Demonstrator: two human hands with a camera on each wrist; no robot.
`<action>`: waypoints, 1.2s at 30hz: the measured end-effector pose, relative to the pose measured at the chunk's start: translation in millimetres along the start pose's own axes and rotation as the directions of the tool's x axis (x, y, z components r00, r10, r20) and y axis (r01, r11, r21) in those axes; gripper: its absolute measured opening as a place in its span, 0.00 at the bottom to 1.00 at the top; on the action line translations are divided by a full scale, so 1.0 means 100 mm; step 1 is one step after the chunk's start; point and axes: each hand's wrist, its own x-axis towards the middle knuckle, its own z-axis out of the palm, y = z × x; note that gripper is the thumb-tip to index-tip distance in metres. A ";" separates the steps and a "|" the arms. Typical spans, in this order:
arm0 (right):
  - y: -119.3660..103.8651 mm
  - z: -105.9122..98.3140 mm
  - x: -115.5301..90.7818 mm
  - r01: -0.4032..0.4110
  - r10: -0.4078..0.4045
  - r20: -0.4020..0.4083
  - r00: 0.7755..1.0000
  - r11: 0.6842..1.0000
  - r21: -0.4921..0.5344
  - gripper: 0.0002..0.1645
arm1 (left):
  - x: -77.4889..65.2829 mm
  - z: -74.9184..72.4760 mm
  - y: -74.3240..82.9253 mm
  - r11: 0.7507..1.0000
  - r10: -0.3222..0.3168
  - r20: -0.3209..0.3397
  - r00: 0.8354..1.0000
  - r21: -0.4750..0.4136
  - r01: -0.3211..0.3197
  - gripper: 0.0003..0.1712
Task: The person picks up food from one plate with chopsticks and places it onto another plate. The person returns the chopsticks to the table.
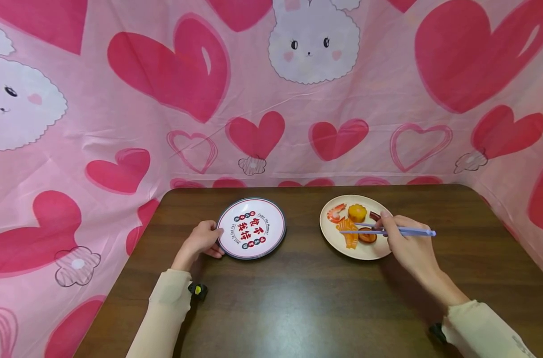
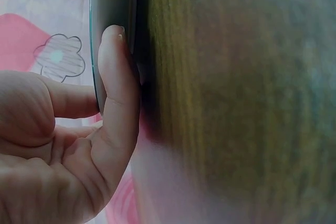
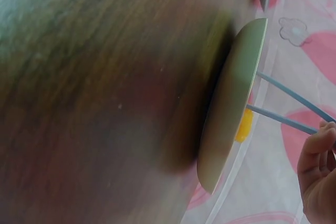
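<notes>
My left hand [image 1: 203, 238] pinches the left rim of a white plate [image 1: 273, 223] with red characters and a dark blue edge. Its thumb lies on top, and in the left wrist view a finger [image 2: 118, 77] reaches under the rim. Purple-blue chopsticks [image 1: 410, 231] are held in my right hand [image 1: 407, 243] over a beige plate [image 1: 327, 238]. Their tips are at an orange, white-striped salmon slice [image 1: 351, 239]; whether they grip it I cannot tell. Around it lie a shrimp [image 1: 336, 213], a yellow moulded cake [image 1: 357, 213], a brown round piece [image 1: 367, 235] and a dark red piece [image 1: 374, 216], partly hidden.
Both plates stand on a dark wooden table [image 1: 276, 308], with a gap of bare wood between them. A pink cloth [image 1: 298, 99] with hearts and rabbit faces hangs behind the far edge and along the sides.
</notes>
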 end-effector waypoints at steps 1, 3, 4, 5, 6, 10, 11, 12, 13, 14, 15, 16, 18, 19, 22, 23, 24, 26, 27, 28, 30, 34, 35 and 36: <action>0.00 0.00 0.00 0.002 -0.002 -0.005 1.000 1.000 0.001 0.26 | 0.00 0.00 0.00 1.000 0.001 0.002 1.000 -0.002 -0.001 0.12; 0.00 0.01 -0.01 0.001 -0.001 -0.009 1.000 1.000 0.011 0.25 | 0.00 0.00 0.01 1.000 0.000 0.003 1.000 -0.001 0.000 0.12; 0.00 0.01 -0.01 -0.001 0.001 -0.007 1.000 1.000 0.017 0.24 | 0.00 0.00 0.01 1.000 -0.002 0.000 1.000 -0.004 0.002 0.12; 0.01 0.01 -0.02 -0.006 0.006 -0.001 1.000 1.000 0.022 0.24 | 0.00 0.00 0.01 1.000 -0.003 0.001 1.000 -0.004 0.003 0.12; 0.01 0.01 -0.02 -0.014 0.014 0.008 1.000 1.000 0.028 0.24 | 0.01 0.00 0.01 1.000 -0.004 0.000 1.000 -0.004 0.004 0.12; 0.02 0.00 -0.04 -0.063 0.059 0.056 0.997 0.996 0.060 0.27 | 0.02 0.00 0.00 1.000 -0.004 0.000 1.000 -0.003 0.004 0.12; 0.02 -0.01 -0.04 -0.077 0.072 0.069 0.995 0.995 0.069 0.28 | 0.02 0.00 0.00 1.000 -0.001 0.003 1.000 -0.001 0.001 0.12; 0.02 -0.01 -0.04 -0.091 0.085 0.080 0.993 0.993 0.078 0.28 | 0.02 -0.01 0.00 1.000 0.002 0.003 1.000 0.001 -0.002 0.12; 0.02 -0.01 -0.05 -0.103 0.095 0.090 0.991 0.991 0.087 0.28 | 0.02 -0.01 0.00 1.000 0.004 0.003 1.000 0.003 -0.004 0.12; 0.01 -0.01 -0.05 -0.114 0.105 0.100 0.989 0.989 0.096 0.28 | 0.02 0.00 0.00 1.000 0.005 0.001 1.000 0.004 -0.005 0.12; 0.01 -0.02 -0.05 -0.123 0.112 0.109 0.988 0.987 0.101 0.28 | 0.02 0.00 0.00 1.000 0.004 -0.002 1.000 0.004 -0.004 0.12; 0.01 -0.02 -0.05 -0.129 0.117 0.113 0.987 0.986 0.104 0.28 | 0.02 0.00 0.00 1.000 0.004 -0.002 1.000 0.004 -0.004 0.12; 0.00 -0.02 -0.05 -0.134 0.122 0.117 0.986 0.986 0.103 0.28 | 0.01 -0.01 0.00 1.000 0.006 -0.003 1.000 0.006 -0.006 0.12; 0.00 -0.02 -0.05 -0.134 0.122 0.116 0.986 0.986 0.101 0.28 | 0.01 -0.01 -0.01 1.000 0.005 -0.003 1.000 0.004 -0.005 0.12; -0.01 -0.02 -0.06 -0.133 0.122 0.112 0.986 0.986 0.099 0.27 | 0.01 -0.01 -0.01 1.000 0.011 -0.001 1.000 0.001 -0.011 0.13; -0.02 -0.02 -0.06 -0.133 0.121 0.113 0.986 0.986 0.103 0.27 | 0.01 -0.01 -0.01 1.000 0.011 -0.001 1.000 0.000 -0.011 0.13; -0.02 -0.02 -0.06 -0.132 0.119 0.114 0.986 0.985 0.111 0.26 | 0.01 -0.01 -0.02 1.000 0.011 -0.002 1.000 0.001 -0.011 0.13; -0.02 -0.01 -0.06 -0.127 0.112 0.118 0.987 0.983 0.133 0.27 | 0.00 -0.01 -0.01 1.000 0.009 -0.003 1.000 -0.002 -0.009 0.13; -0.03 -0.01 -0.06 -0.124 0.107 0.118 0.987 0.982 0.146 0.27 | 0.00 -0.01 -0.01 1.000 0.009 -0.003 1.000 -0.002 -0.009 0.13; -0.03 -0.01 -0.06 -0.120 0.102 0.116 0.988 0.980 0.159 0.28 | 0.01 -0.01 -0.01 1.000 0.009 -0.003 1.000 -0.005 -0.009 0.12; -0.03 0.00 -0.06 -0.116 0.097 0.105 0.990 0.976 0.186 0.29 | 0.01 -0.01 -0.02 1.000 0.007 -0.002 1.000 -0.009 -0.007 0.12; -0.02 0.02 -0.06 -0.116 0.104 0.068 0.992 0.973 0.198 0.31 | 0.02 0.00 -0.02 1.000 0.012 0.003 1.000 -0.016 -0.012 0.12; -0.02 0.02 -0.07 -0.117 0.108 0.057 0.993 0.974 0.196 0.31 | 0.02 0.00 -0.02 1.000 0.012 0.003 1.000 -0.016 -0.012 0.12; -0.01 0.03 -0.07 -0.116 0.109 0.046 0.993 0.974 0.196 0.31 | 0.02 0.00 -0.02 1.000 0.013 0.002 1.000 -0.016 -0.012 0.12</action>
